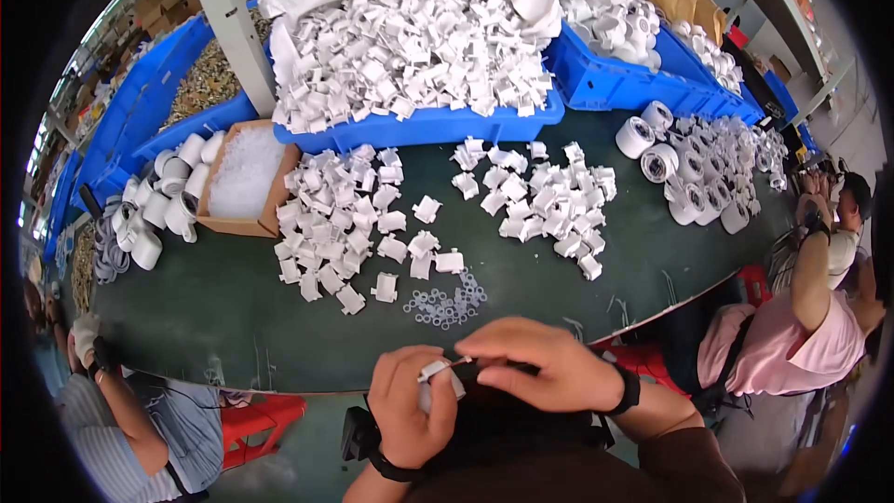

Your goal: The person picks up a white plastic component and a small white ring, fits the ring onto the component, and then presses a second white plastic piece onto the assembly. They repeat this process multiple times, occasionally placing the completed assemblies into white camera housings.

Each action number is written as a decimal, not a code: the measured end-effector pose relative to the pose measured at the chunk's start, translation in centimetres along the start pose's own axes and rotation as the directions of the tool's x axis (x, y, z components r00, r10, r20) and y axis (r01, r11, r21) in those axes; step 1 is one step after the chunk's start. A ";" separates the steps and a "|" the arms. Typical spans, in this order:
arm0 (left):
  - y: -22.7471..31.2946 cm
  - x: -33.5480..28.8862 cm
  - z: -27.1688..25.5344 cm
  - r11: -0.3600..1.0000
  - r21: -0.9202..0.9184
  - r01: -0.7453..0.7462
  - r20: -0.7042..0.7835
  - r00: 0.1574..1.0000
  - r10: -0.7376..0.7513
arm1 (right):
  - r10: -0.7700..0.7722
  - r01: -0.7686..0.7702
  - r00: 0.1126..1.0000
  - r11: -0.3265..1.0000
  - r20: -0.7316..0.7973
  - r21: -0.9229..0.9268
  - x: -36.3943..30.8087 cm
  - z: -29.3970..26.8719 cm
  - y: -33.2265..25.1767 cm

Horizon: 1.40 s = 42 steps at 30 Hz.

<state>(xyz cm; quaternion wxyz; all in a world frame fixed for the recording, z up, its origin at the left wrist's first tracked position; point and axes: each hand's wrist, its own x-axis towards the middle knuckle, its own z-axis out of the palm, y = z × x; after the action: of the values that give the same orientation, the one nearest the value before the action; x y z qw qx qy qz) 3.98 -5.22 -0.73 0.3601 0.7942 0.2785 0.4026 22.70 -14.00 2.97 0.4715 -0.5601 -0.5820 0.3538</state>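
My left hand point(406, 410) is closed around a small white plastic part point(435, 371), held just off the table's near edge. My right hand point(540, 363) comes in from the right, with thumb and forefinger pinched close to that part. Something thin and small shows at its fingertips, too small to name. Just beyond my hands lies a scatter of small translucent rings point(447, 305). Past the rings, a loose pile of white plastic parts point(326, 219) spreads to the left, and another pile of white parts point(559, 205) lies to the right.
A large blue bin point(419, 130) heaped with white parts stands at the back of the dark green table point(233, 317). Left of it is a cardboard box point(244, 225) beside white cylindrical housings point(149, 210). Round white housings point(687, 200) sit right. Co-workers sit at both sides.
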 end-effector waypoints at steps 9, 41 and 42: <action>0.1 -0.6 0.1 0.999 -0.004 0.046 -0.015 0.999 -0.046 | -0.130 -0.303 0.895 0.525 -0.427 -0.795 -1.8 -6.9 3.4; 1.0 0.1 -0.1 0.934 -0.303 0.189 0.300 0.949 -0.095 | -0.301 0.281 0.953 0.830 0.036 -0.482 -0.8 0.3 1.2; 0.9 0.1 -0.1 0.935 -0.300 0.190 0.297 0.950 -0.097 | -0.303 0.284 0.952 0.830 0.039 -0.480 -0.7 0.3 1.0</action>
<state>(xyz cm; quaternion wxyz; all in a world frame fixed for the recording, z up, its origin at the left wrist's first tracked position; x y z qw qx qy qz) 4.04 -5.68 0.09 0.5502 0.7497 0.2128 0.3000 22.66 -14.56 1.83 0.3776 -0.5701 -0.7211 0.1111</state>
